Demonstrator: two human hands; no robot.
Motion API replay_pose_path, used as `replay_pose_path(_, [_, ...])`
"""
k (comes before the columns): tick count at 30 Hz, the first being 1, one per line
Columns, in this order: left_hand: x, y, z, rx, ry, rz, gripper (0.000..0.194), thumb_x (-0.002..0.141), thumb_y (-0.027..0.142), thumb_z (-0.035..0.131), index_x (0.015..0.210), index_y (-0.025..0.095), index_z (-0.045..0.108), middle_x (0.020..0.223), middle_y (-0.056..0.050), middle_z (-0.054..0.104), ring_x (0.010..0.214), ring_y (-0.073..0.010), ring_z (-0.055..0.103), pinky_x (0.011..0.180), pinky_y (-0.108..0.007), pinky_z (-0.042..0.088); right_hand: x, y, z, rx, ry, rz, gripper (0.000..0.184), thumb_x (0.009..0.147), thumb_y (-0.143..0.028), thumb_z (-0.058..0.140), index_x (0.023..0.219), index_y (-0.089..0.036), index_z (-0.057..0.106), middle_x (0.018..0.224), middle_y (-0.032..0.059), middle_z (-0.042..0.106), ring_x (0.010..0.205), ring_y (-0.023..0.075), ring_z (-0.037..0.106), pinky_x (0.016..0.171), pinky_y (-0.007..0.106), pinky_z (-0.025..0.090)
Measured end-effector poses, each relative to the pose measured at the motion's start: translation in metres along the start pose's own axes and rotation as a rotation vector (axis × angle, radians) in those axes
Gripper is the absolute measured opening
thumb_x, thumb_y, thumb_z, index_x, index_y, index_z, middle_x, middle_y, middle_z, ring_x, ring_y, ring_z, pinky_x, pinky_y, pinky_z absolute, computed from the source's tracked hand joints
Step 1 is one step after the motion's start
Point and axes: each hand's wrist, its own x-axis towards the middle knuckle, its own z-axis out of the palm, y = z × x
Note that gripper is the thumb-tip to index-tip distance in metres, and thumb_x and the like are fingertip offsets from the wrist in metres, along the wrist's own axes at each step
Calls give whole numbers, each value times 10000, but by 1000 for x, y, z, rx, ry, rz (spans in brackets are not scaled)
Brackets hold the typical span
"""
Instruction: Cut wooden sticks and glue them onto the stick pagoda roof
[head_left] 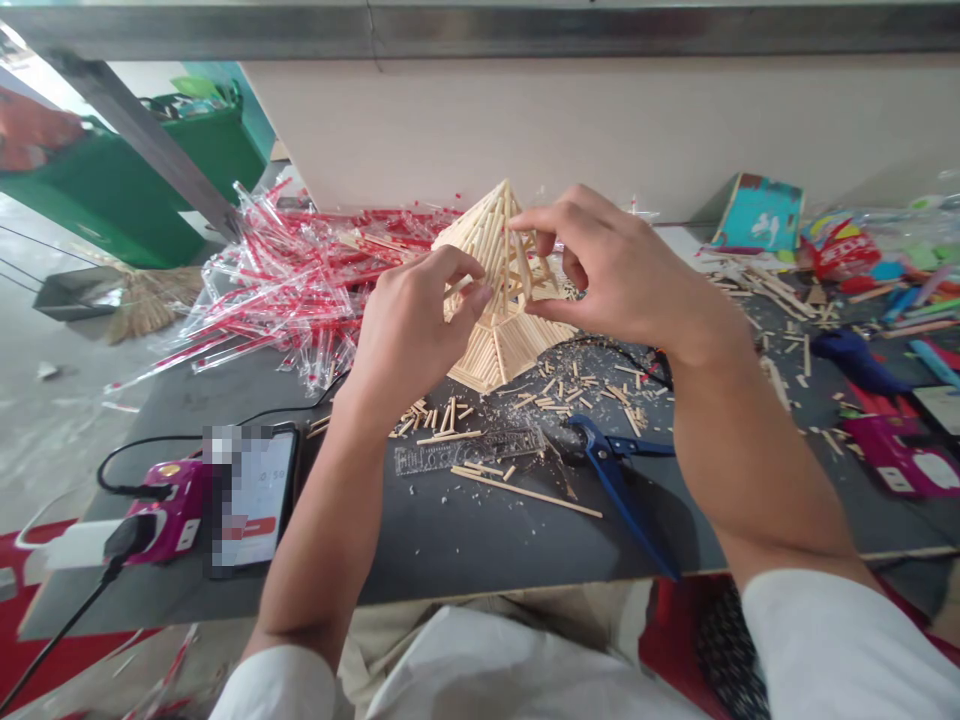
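At the middle of the desk [450, 548] stands the model [489, 238], peaked and built of pale wood, with both hands at its upper part. On the model's left side is the left hand [420, 315], its fingers curled, thumb and forefinger drawn near each other at the slope; whether that grip pinches a piece or only touches the model, I cannot tell. On the model's right side is the right hand [619, 265], thumb and forefinger parted, the forefinger high on the slope and the thumb lower; whether this grip presses on anything cannot be told either. In front of the model lie scattered offcuts [551, 403], then a clear ruler [469, 452] and a long stick [536, 493]; the blue cutter [616, 478] rests in front and to the right. Left of the model spread red-and-clear wrappers [300, 285], and nearer, well apart from it, a phone [262, 505].
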Motion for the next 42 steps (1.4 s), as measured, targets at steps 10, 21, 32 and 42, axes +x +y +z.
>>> replay_pose_path(10, [0, 5, 5, -12, 34, 10, 166, 946, 270, 612, 1098, 260, 677, 1108, -60, 658, 892, -214, 632, 770, -385, 544, 0, -2, 2, 42, 29, 14, 610, 823, -365, 799, 1389, -291, 583, 1230, 90, 607, 881, 222, 612, 824, 394, 508])
replay_pose_path(21, [7, 7, 11, -28, 165, -87, 289, 963, 304, 618, 1243, 261, 561, 1327, -103, 617, 1235, -292, 587, 1043, -477, 521, -9, 6, 10, 83, 60, -48, 712, 871, -368, 764, 1517, -284, 475, 1298, 103, 588, 899, 220, 615, 865, 406, 510])
replay_pose_path(32, [31, -4, 24, -17, 196, -60, 383, 969, 491, 621, 1282, 283, 549, 1280, -78, 658, 1205, -280, 630, 913, -386, 575, -14, 22, 25, 356, 248, 136, 228, 920, -394, 676, 1079, -230, 681, 934, 57, 665, 704, 171, 575, 659, 356, 480])
replay_pose_path(42, [43, -3, 31, -16, 177, -66, 384, 906, 541, 693, 1163, 268, 615, 1106, -55, 719, 1072, -245, 680, 935, -400, 566, -14, 6, 33, 460, 229, 221, 369, 960, -503, 613, 860, -184, 770, 616, -12, 547, 577, 108, 427, 582, 297, 334])
